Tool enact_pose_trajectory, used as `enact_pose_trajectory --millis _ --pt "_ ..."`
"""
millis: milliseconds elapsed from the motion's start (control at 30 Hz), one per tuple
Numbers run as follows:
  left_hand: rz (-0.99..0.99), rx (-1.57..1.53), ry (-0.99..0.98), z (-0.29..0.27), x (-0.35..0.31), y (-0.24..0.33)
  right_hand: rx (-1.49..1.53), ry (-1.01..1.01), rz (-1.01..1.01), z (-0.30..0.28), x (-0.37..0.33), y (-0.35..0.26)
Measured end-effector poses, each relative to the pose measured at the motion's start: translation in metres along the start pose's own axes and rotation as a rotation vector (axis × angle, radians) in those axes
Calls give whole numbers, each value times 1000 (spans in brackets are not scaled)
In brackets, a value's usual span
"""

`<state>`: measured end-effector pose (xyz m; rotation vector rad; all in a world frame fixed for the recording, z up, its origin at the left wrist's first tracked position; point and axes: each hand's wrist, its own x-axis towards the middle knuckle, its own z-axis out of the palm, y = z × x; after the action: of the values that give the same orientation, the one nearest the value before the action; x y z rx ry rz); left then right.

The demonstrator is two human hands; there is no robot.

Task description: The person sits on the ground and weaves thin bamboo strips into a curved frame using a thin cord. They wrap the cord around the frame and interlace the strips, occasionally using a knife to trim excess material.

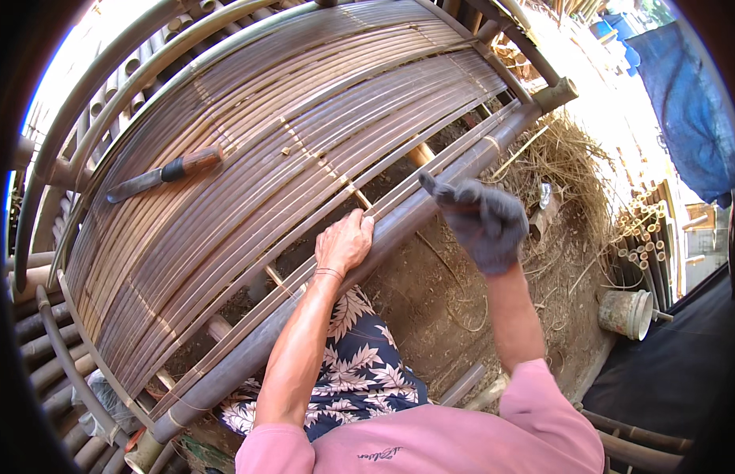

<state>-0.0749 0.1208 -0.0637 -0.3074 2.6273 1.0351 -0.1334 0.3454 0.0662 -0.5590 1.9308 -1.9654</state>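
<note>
Your bare left hand (344, 243) is gripping the thick grey-brown bamboo pole (399, 225) along the near edge of the slatted bamboo frame (265, 142). Your gloved right hand (482, 221) is hovering above the pole, loosely curled, holding nothing visible. One knife (166, 174) is lying on the slats. One bucket (627, 314) is lying tipped on the ground, contents unclear.

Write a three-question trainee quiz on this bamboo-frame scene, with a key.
1. True or false: the left hand is gloved.
2. Which thing lies on the slats? A) knife B) saw C) hammer
3. Fill in: the right hand wears a grey ____.

Key: 1 false: it is bare and rests on the thick bamboo pole. 2 A. 3 glove.
</note>
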Motion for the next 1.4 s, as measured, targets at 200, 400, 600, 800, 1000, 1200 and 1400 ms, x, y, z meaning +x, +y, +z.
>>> enact_pose_trajectory --millis 200,400,600,800,1000,1200,1400 --pt "34 26 77 6 1 -5 -959 -359 220 2 80 -13" --pt "20 -1 107 5 -4 -10 -1240 -671 317 18 9 45" --pt "62 24 102 7 5 0 -958 -597 -14 69 -13 56" --pt "54 23 117 6 5 -7 -1098 -424 422 -13 0 58" --pt "255 -132 476 7 -22 -19 -882 -239 642 18 -26 58" --pt "285 -17 739 -20 -163 -73 107 294 597 -10 -64 99" --pt "104 346 687 -28 -249 -191 594 655 583 -135 -243 159"
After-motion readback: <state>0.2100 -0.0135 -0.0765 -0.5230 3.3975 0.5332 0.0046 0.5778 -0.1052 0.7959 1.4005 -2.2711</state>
